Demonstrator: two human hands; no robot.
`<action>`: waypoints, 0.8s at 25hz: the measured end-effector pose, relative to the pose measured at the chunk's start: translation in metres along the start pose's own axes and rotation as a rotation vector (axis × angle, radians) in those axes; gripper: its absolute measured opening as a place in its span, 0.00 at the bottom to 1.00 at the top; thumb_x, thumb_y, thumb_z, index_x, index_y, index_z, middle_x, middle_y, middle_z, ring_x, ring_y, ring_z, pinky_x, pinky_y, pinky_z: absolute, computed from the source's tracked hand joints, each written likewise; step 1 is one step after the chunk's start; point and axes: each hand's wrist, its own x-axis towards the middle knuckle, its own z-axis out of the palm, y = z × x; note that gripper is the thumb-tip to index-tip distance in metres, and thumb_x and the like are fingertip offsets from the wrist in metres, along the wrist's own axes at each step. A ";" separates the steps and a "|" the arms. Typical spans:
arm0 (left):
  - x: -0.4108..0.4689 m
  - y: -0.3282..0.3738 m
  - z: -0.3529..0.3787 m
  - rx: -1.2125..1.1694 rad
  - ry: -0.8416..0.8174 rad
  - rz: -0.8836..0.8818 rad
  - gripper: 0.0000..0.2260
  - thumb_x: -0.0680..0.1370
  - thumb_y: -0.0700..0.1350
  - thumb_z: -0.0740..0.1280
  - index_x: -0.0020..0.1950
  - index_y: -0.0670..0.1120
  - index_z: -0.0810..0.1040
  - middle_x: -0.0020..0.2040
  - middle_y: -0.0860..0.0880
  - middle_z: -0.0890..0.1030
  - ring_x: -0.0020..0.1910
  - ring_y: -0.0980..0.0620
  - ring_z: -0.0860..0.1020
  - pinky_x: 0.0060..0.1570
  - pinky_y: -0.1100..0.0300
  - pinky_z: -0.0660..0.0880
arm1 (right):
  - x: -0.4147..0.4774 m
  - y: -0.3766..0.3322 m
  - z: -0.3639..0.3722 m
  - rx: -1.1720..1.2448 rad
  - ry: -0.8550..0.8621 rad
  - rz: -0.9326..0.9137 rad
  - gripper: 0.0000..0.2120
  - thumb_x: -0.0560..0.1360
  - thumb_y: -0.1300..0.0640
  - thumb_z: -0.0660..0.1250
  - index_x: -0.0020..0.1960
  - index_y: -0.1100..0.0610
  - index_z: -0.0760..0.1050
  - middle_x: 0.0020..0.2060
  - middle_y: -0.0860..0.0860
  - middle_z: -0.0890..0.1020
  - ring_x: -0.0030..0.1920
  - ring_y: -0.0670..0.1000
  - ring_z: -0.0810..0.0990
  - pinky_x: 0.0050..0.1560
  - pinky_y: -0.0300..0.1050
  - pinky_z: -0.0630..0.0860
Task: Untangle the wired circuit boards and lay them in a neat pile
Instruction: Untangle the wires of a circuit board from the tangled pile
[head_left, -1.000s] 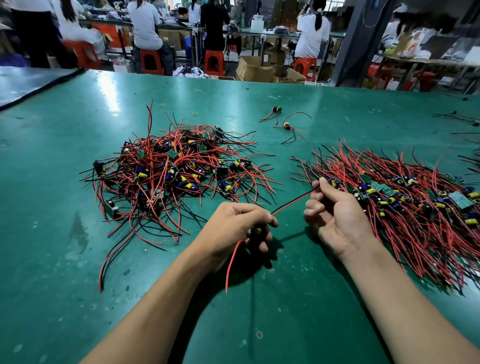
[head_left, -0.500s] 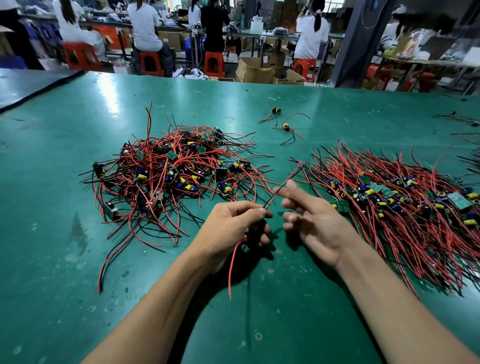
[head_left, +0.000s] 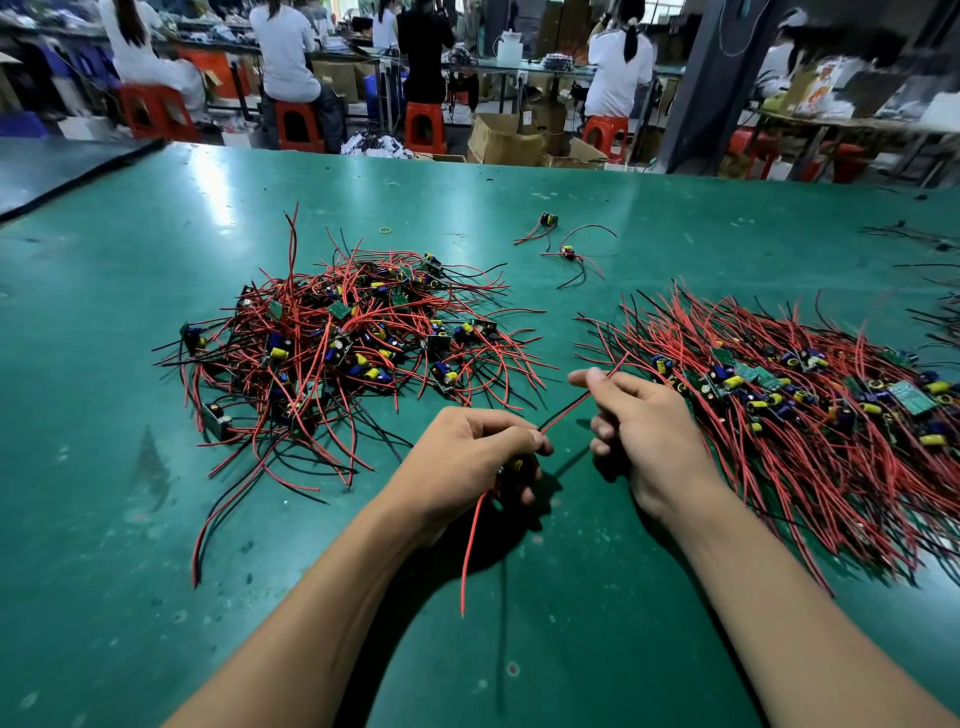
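Note:
A tangled heap of small circuit boards with red and black wires (head_left: 337, 343) lies left of centre on the green table (head_left: 623, 597). A combed, flatter pile of boards (head_left: 810, 405) spreads out at the right. My left hand (head_left: 467, 467) grips one small board (head_left: 516, 464), mostly hidden in the fist, with a red wire (head_left: 470, 551) hanging toward me. My right hand (head_left: 644, 421) pinches that board's other red and black wires (head_left: 576, 405), which run up and right from my left fist to its fingertips.
Two loose wired boards (head_left: 563, 249) lie further back near the table's middle, with a small yellow rubber band (head_left: 384, 229) to their left. More wires (head_left: 924, 239) lie at the right edge. Beyond the far edge, people sit on red stools among cardboard boxes.
My right hand has slid back out along the wires, up and to the right, drawing them straight. My left hand has kept hold of the board in place.

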 end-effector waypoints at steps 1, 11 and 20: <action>0.000 0.000 0.000 0.014 -0.001 0.004 0.07 0.77 0.37 0.67 0.42 0.37 0.83 0.31 0.43 0.80 0.26 0.48 0.77 0.31 0.61 0.71 | 0.002 -0.001 -0.001 0.016 0.039 -0.019 0.12 0.81 0.55 0.66 0.42 0.55 0.84 0.25 0.45 0.66 0.24 0.44 0.64 0.24 0.38 0.62; -0.002 0.003 -0.001 0.006 -0.025 0.008 0.08 0.77 0.37 0.66 0.41 0.38 0.83 0.31 0.43 0.79 0.26 0.47 0.75 0.31 0.60 0.71 | 0.005 -0.010 -0.007 0.309 0.165 0.026 0.15 0.81 0.52 0.65 0.41 0.60 0.80 0.29 0.47 0.67 0.22 0.43 0.62 0.22 0.35 0.61; 0.003 0.008 -0.002 -0.353 0.157 0.014 0.05 0.79 0.40 0.66 0.47 0.40 0.79 0.40 0.41 0.85 0.33 0.49 0.82 0.35 0.60 0.79 | -0.010 0.002 0.008 -0.133 -0.094 -0.147 0.12 0.78 0.49 0.70 0.48 0.58 0.82 0.30 0.49 0.76 0.26 0.48 0.71 0.26 0.41 0.70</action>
